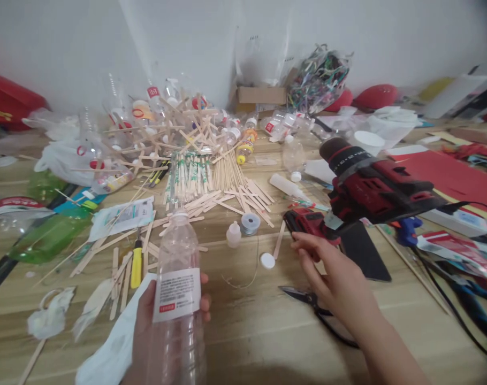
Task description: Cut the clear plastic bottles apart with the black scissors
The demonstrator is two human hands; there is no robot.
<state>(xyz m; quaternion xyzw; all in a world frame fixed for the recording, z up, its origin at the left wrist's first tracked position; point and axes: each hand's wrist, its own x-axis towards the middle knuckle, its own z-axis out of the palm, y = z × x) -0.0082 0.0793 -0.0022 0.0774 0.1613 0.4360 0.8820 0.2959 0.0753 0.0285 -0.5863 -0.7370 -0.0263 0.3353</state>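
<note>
From the head view, I judge the likeliest trouble to be the thin wall of the clear plastic bottle point(177, 293) denting or slipping if my left hand point(141, 329) squeezes unevenly. The scissors point(307, 299) lie close under my right hand point(335, 275), so a careless drop of the wrist could meet a blade. A knock to the red-and-black power drill point(382, 179) could tip it, since its heavy body sits above the battery. The loose wire from the spool point(250, 223) could snag a finger.

The bottle is in front of me, left of centre above the surface point(259, 326), its neck pointing away and its long axis running near to far; I cannot tell its exact tilt. The left grip is wrapped around it; the right is empty, fingers loosely spread beside the battery, contact unclear. The drill's chuck points away and leftward.
</note>
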